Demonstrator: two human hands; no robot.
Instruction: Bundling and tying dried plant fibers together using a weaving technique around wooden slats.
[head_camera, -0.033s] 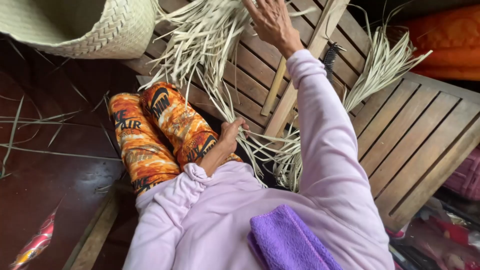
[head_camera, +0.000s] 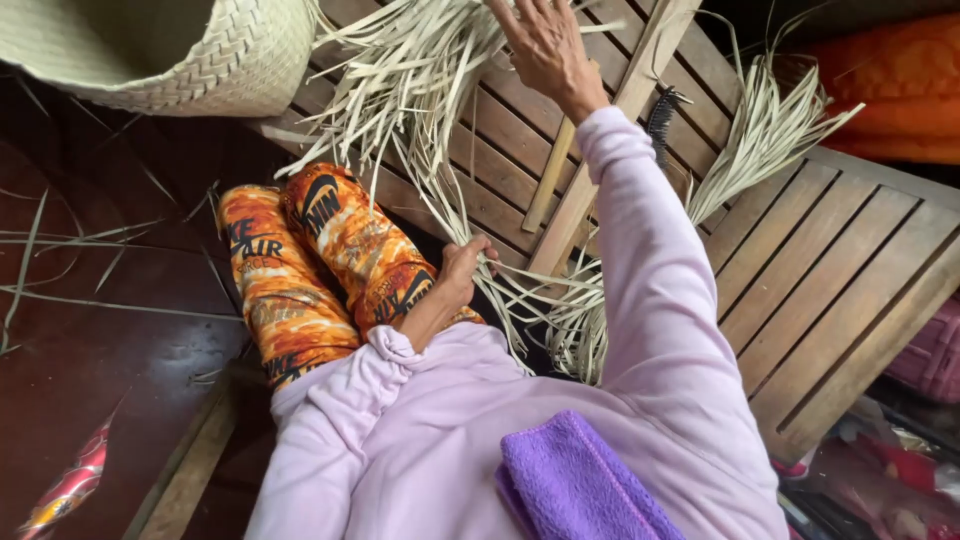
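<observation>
Pale dried palm-leaf strips (head_camera: 420, 90) fan loosely across the slatted wooden platform, narrowing into one gathered bunch.

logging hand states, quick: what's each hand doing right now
Left hand: closed, gripping thin pale dried palm-leaf strips.
Right hand: open, fingers spread on the fanned strip bundle.

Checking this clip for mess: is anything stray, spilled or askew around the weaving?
Loose palm strips lie scattered on the dark floor, away from the main bundle that both hands work. Nothing looks damaged or spilled.

Single head-worn view, looking steeply down, close over lap, slatted wooden platform (head_camera: 830, 270) ahead
</observation>
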